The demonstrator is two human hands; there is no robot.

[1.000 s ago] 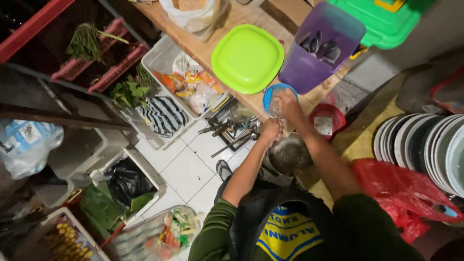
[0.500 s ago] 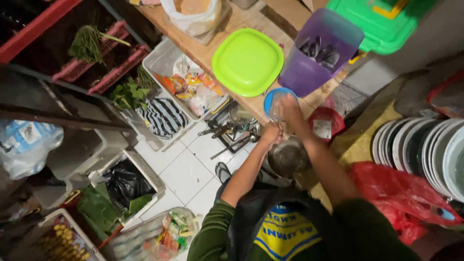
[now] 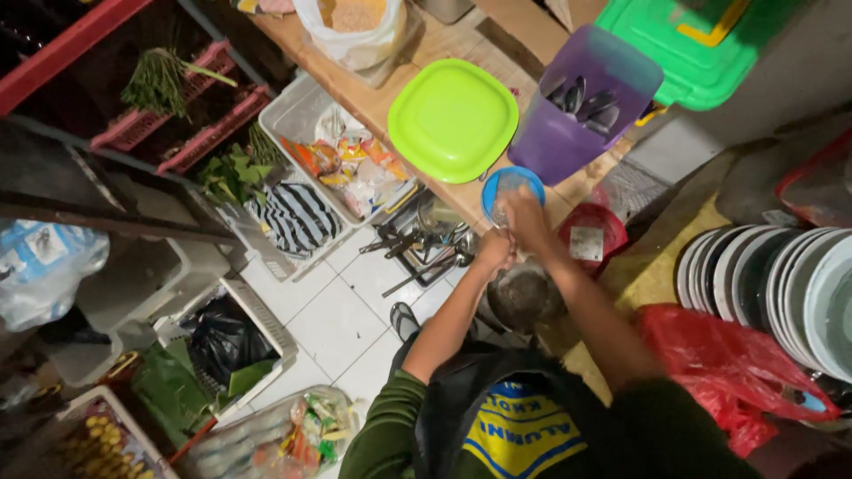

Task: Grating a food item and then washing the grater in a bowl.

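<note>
Right hand [image 3: 527,222] closed round a small clear cup over the blue bowl [image 3: 512,188]; left hand [image 3: 493,251] pinching beside it, contents unclear; seemingly mid-portioning; steady, level handling needed.

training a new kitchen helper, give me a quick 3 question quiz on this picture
1. True or false: the square lime-green plastic plate lies on the wooden shelf.
2. Which thing does the right hand reach to? A) the round blue-rimmed bowl B) the stack of white plates C) the green plastic box lid
3. Fill in: the dark spoons stand in a ____ plastic tub.

Key
1. True.
2. A; the left hand is close beside it, above a round metal pot.
3. Purple.
</note>
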